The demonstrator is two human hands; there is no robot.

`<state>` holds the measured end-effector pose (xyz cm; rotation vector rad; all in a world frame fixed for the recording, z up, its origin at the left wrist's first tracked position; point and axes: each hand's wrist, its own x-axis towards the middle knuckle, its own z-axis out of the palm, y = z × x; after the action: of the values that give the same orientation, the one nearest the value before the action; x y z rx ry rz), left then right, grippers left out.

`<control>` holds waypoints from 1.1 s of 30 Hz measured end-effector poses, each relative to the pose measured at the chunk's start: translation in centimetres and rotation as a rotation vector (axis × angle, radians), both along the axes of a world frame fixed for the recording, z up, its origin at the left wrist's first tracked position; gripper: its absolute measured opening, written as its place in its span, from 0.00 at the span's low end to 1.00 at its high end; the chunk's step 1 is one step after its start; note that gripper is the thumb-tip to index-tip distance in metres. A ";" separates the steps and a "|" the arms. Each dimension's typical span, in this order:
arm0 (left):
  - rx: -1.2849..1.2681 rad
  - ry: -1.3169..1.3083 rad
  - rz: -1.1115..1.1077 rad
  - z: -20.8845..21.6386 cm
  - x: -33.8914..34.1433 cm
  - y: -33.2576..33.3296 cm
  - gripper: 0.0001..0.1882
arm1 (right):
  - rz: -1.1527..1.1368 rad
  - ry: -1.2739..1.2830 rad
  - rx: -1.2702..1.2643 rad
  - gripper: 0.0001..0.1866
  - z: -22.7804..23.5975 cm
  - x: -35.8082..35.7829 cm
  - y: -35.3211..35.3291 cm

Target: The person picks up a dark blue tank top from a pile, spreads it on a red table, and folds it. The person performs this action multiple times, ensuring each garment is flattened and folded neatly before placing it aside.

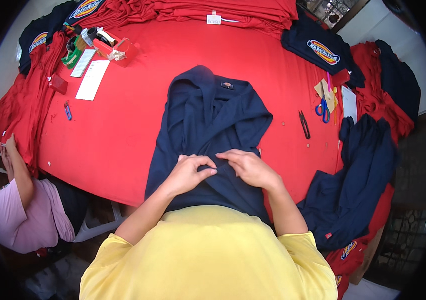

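A dark navy shirt (188, 120) lies loosely spread in front of me, its neck label towards the far side and its cloth creased across the middle. My left hand (191, 173) is closed at the near part of the shirt, thumb and forefinger pinching a bit of the navy cloth. Close beside it, my right hand (248, 167) rests on the same cloth with fingers stretched to the left and the thumb apart from them. The near end of the shirt is hidden by my yellow-clothed body.
Thread snips (304, 125) and blue-handled scissors (324, 107) lie to the right, near a heap of navy garments (348, 185). A red tape dispenser (118, 52) and paper sheet (92, 80) sit far left. Red garments (223, 17) are stacked at the back. Another person (28, 210) sits left, handling red cloth.
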<state>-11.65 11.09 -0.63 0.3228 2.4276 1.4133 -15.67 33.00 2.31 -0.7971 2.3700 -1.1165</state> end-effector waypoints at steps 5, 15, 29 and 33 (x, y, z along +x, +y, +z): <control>0.097 -0.092 0.078 0.1 -0.3 -0.2 0.11 | -0.100 -0.114 0.031 0.12 -0.4 0.4 0.7; 0.023 0.249 0.200 0.6 0.2 -0.6 0.08 | -0.107 0.103 0.124 0.10 -0.1 0.5 0.9; -1.169 0.096 1.055 -6.9 10.9 -18.7 0.35 | -0.807 0.233 -0.373 0.11 -5.0 2.4 9.3; -0.568 0.478 0.814 -3.6 10.9 -14.3 0.22 | -0.750 0.189 0.046 0.11 -3.7 5.5 10.1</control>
<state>-0.79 -3.19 -4.27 -0.5950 3.4360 0.8333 -10.19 43.08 -1.35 0.0445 2.9415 -1.2762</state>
